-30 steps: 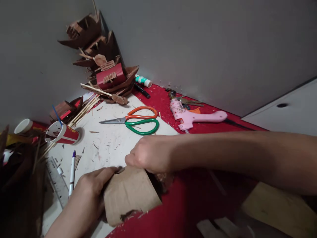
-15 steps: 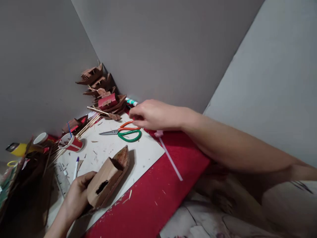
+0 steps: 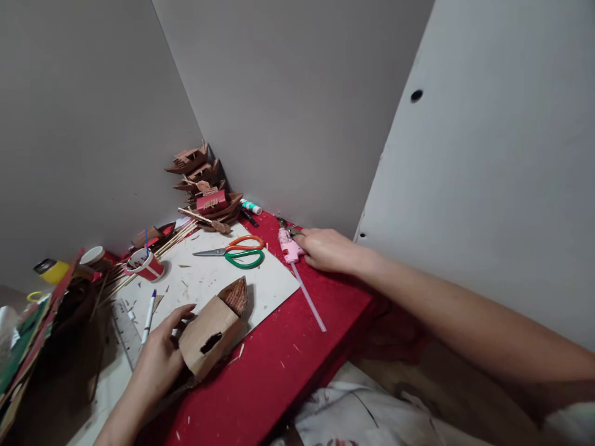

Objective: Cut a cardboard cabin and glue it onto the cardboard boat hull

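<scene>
My left hand [image 3: 160, 356] is wrapped round the rear end of a small cardboard boat [image 3: 211, 331], its index finger lifted a little off the side. The boat has a curved brown cover with a ragged dark hole, and a pointed bow faces away from me. At the table's right side my right hand [image 3: 328, 249] is closed beside a pink glue gun [image 3: 289, 244] with a long clear glue stick. A small dark metal piece [image 3: 294, 231] shows at its fingertips; I cannot make out what it is. Scissors [image 3: 237, 251] with orange and green handles lie left of the glue gun.
Finished model boats [image 3: 209, 195] are stacked in the far corner. A red and white paper cup [image 3: 147, 265], a marker pen [image 3: 149, 317], a ruler [image 3: 125, 328] and thin sticks [image 3: 174, 238] lie to the left. White board [image 3: 279, 285] covers part of the red table [image 3: 260, 384]. Walls stand behind.
My right hand has moved right, from beside the scissors' handles to beside the glue gun, which now shows. The boat has tilted slightly in my left hand. The view has shifted.
</scene>
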Demonstrator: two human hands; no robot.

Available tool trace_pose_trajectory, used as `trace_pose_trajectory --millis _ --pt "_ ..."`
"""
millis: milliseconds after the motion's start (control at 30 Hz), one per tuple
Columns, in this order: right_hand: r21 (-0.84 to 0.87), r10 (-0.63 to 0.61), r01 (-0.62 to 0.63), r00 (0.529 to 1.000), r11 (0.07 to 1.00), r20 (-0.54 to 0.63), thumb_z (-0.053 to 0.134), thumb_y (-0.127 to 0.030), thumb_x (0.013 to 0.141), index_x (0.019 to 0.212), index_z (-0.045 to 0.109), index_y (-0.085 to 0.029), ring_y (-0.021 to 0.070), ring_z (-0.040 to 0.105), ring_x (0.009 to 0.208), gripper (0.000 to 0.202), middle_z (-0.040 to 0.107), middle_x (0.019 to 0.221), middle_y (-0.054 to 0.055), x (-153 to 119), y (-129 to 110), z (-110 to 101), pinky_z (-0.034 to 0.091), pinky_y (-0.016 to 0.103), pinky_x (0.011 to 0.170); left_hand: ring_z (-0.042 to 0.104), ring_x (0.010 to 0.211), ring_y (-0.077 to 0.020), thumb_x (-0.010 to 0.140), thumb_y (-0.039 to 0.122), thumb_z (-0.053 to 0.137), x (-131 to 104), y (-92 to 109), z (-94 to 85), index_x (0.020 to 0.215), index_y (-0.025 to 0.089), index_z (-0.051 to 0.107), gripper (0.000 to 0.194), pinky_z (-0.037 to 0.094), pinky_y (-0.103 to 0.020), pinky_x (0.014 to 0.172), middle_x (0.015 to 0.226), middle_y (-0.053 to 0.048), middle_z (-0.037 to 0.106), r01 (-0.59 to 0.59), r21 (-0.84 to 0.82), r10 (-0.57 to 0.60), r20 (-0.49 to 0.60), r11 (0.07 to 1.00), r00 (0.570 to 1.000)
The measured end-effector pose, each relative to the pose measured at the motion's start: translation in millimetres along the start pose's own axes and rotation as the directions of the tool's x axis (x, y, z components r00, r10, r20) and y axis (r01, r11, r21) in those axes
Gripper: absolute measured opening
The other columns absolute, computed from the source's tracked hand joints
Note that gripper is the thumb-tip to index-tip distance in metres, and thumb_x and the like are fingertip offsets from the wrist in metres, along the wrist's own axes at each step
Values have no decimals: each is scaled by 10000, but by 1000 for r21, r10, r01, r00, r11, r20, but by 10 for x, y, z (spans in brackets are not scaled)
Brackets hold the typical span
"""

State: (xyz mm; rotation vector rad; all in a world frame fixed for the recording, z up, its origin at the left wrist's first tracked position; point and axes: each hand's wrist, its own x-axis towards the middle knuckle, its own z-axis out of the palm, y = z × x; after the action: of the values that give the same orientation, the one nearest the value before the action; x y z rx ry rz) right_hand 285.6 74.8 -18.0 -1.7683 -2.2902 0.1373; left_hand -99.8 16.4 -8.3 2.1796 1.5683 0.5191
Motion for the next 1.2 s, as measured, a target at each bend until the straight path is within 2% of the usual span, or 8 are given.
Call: trace_pose_trajectory --millis 233,333,433,500,567,700,833,1200 --pt "456 82 -23 991 890 -110 482 -335 866 1110 641 -139 177 615 712 350 679 875 79 -242 17 -344 455 262 590 675 950 -250 782 225 548 -10 -122 11 981 217 740 276 518 -348 834 1021 -80 738 -151 4 150 -118 989 982" --pt "895 133 -45 991 444 -16 595 -413 796 951 645 -122 122 519 558 334 602 726 45 -356 -98 -368 415 244 490 680 907 -239 784 229 564 -2 -110 10 966 229 763 269 513 -321 809 975 -62 743 -156 -66 146 -137 986 980" --pt "987 69 -158 986 36 155 754 -457 661 801 629 -130 76 418 503 377 564 712 29 -433 -272 -288 355 214 427 662 757 -203 747 206 598 -8 -23 12 805 206 761 173 503 -262 693 807 -28 735 -65 -260 23 -160 963 987" --pt "968 15 -224 974 112 224 736 -551 686 756 626 -145 76 385 468 426 534 633 6 -470 -392 -241 323 208 398 619 655 -176 716 205 636 -5 41 24 652 191 719 105 479 -232 616 663 -3 690 34 -432 -111 -155 901 982" --pt "912 -49 -212 969 352 243 653 -610 766 738 643 -171 106 416 465 440 505 549 -10 -483 -509 -234 371 230 425 604 637 -169 688 213 676 5 75 49 668 181 726 63 473 -223 596 636 5 684 103 -546 -201 -124 831 972" --pt "741 -374 120 908 660 186 506 -529 911 983 717 -233 191 591 736 371 623 715 25 -427 -758 -290 495 307 743 583 581 -160 740 304 697 4 60 119 824 152 756 183 440 -215 508 646 -10 700 192 -613 -312 -93 766 946" --pt "511 -506 360 844 780 179 490 -485 929 992 678 -187 165 564 678 358 607 780 32 -324 -991 -271 445 271 640 590 554 -149 767 353 712 -13 61 149 964 135 750 296 452 -225 519 700 -29 738 233 -689 -374 -59 686 926" --pt "255 -542 480 775 839 324 509 -503 910 862 593 -166 160 563 628 351 644 758 58 -49 -1267 -28 330 269 554 676 1000 -274 770 425 729 52 29 180 1148 118 695 489 508 -356 894 1108 -100 747 152 -802 -331 -59 577 942"
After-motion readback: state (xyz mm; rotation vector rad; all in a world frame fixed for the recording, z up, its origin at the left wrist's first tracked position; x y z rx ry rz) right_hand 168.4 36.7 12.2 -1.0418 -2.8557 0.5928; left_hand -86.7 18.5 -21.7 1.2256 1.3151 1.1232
